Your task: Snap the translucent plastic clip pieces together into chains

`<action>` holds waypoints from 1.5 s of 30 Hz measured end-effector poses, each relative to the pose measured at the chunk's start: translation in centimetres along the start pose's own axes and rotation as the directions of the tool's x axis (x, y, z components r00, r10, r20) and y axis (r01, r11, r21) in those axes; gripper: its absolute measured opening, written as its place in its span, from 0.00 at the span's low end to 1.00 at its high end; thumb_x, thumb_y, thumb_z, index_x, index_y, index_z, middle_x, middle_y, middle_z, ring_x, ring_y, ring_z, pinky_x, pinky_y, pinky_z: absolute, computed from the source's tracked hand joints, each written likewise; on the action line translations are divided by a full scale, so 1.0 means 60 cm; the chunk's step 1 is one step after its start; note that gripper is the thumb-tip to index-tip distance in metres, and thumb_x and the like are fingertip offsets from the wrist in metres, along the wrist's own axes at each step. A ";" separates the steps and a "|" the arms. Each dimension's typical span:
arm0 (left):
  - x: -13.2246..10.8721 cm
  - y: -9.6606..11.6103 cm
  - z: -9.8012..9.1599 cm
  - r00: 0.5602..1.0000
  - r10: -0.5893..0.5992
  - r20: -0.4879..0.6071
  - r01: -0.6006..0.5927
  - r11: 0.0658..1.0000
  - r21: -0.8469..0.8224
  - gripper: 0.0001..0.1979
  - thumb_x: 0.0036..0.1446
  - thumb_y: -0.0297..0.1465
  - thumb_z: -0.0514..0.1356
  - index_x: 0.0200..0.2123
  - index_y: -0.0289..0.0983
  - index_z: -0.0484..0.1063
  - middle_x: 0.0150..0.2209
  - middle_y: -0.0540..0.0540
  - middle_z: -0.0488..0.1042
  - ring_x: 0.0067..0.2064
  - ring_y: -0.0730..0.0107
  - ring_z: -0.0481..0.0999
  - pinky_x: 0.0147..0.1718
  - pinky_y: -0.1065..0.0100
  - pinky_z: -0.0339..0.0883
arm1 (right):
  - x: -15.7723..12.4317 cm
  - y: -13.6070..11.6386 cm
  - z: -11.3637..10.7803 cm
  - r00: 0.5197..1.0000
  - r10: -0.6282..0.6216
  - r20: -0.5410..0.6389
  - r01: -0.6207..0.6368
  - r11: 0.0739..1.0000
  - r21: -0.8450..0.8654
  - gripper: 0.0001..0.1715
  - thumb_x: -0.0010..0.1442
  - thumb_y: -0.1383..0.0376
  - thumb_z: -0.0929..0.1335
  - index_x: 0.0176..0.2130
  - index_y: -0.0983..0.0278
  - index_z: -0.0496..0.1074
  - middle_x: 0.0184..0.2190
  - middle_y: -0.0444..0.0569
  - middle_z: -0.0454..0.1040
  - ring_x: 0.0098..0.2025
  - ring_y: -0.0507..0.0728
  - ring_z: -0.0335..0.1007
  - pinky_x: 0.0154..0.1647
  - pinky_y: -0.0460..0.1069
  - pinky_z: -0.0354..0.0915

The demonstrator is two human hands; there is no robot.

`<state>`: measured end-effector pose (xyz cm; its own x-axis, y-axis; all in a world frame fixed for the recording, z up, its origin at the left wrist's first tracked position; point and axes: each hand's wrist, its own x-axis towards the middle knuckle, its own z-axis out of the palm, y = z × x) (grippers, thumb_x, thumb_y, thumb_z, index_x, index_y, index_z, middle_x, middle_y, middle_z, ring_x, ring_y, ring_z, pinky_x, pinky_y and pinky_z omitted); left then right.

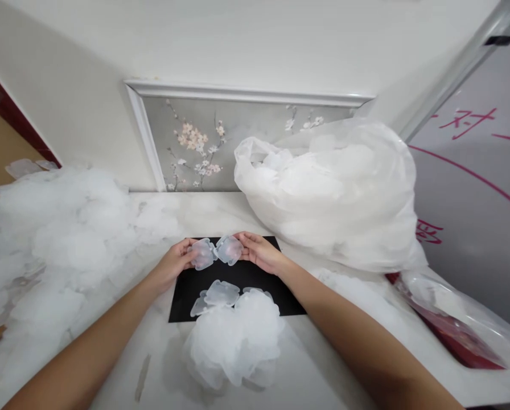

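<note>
Above a black mat [246,279], my left hand [179,259] pinches the outer edge of a thin, translucent plastic piece [202,254] with rounded corners. The fingers of my right hand [257,250] are closed on the edge of a matching translucent lobe [229,250]. Both lobes meet in the middle; whether they are hinged together or merely touching I cannot tell. Nearer to me, a heap of similar translucent pieces [233,336] lies across the mat's front edge and the table.
On the left spreads a large pile of translucent pieces [67,228]. A bulging white plastic bag [336,193] full of similar pieces stands at the back right. Clear plastic film covers a red item [460,336] at the right. Behind the table is a wall with a framed floral panel [204,145].
</note>
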<state>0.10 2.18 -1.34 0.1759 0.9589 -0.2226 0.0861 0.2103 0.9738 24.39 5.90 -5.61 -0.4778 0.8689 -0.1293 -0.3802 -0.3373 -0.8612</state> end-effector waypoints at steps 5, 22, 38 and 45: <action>0.002 0.002 -0.009 0.996 -0.010 0.091 0.007 1.000 0.027 0.22 0.46 0.34 0.67 0.47 0.38 0.74 0.42 0.45 0.79 0.42 0.62 0.77 0.43 0.62 0.68 | -0.009 -0.005 -0.002 0.999 0.047 0.002 -0.046 0.997 -0.057 0.22 0.53 0.51 0.74 0.39 0.64 0.74 0.32 0.47 0.76 0.32 0.53 0.75 0.39 0.51 0.73; 0.009 -0.011 -0.024 0.979 -0.057 0.198 0.053 0.998 0.027 0.25 0.49 0.31 0.61 0.53 0.39 0.72 0.50 0.44 0.78 0.52 0.57 0.74 0.50 0.60 0.65 | -0.020 -0.007 -0.015 0.989 0.044 0.142 -0.023 0.989 -0.148 0.32 0.57 0.43 0.68 0.47 0.65 0.75 0.39 0.54 0.79 0.40 0.57 0.77 0.45 0.52 0.71; 0.014 -0.020 -0.028 0.970 -0.015 0.242 -0.004 0.997 0.076 0.25 0.54 0.34 0.59 0.57 0.41 0.69 0.54 0.44 0.76 0.56 0.55 0.72 0.53 0.59 0.63 | -0.025 -0.011 -0.011 0.974 0.031 0.223 0.018 0.976 -0.216 0.38 0.55 0.41 0.68 0.55 0.63 0.68 0.42 0.54 0.78 0.44 0.58 0.76 0.50 0.55 0.68; 0.002 -0.008 -0.027 0.965 -0.001 0.263 -0.031 0.992 0.119 0.35 0.50 0.27 0.59 0.63 0.41 0.59 0.50 0.44 0.77 0.53 0.57 0.74 0.53 0.59 0.65 | -0.029 -0.021 -0.019 0.972 0.004 0.233 0.090 0.916 -0.390 0.27 0.59 0.50 0.69 0.54 0.60 0.70 0.52 0.52 0.74 0.45 0.56 0.72 0.49 0.52 0.66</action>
<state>-1.49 2.51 -1.79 0.4274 0.8748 -0.2281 0.1963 0.1565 0.9680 26.61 5.21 -4.87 -0.6507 0.7592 -0.0147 -0.0823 -0.0897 -0.9926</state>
